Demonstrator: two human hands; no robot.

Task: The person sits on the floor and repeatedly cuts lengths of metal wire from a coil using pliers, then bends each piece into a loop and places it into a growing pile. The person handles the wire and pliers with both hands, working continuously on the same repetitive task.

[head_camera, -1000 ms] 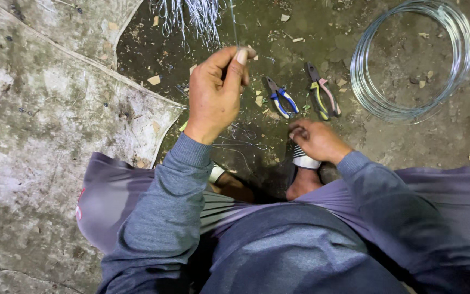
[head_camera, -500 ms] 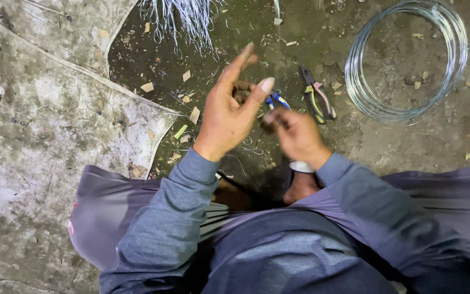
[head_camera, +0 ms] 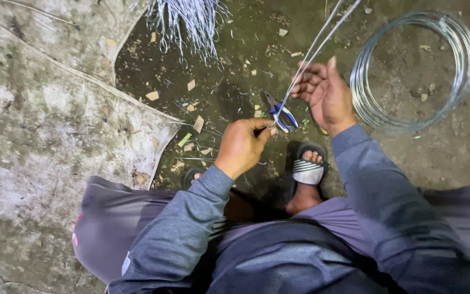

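A doubled length of thin steel wire (head_camera: 314, 51) runs from the top of the view down to my left hand (head_camera: 243, 146), which pinches its lower bent end between thumb and fingers. My right hand (head_camera: 325, 92) is higher up along the same wire, fingers curled loosely around the two strands. Blue-handled pliers (head_camera: 281, 113) lie on the ground just behind the pinched end. My sandalled foot (head_camera: 307, 170) rests below the hands.
A large coil of steel wire (head_camera: 409, 68) lies on the dirt floor at the right. A bundle of cut wire pieces (head_camera: 189, 22) sits at the top. A worn grey sheet (head_camera: 44, 109) covers the left. Small wood chips are scattered about.
My left hand dropped from head height to near the ground and now pinches the wire end. My right hand moved up and right along the wire, covering the yellow-handled pliers.
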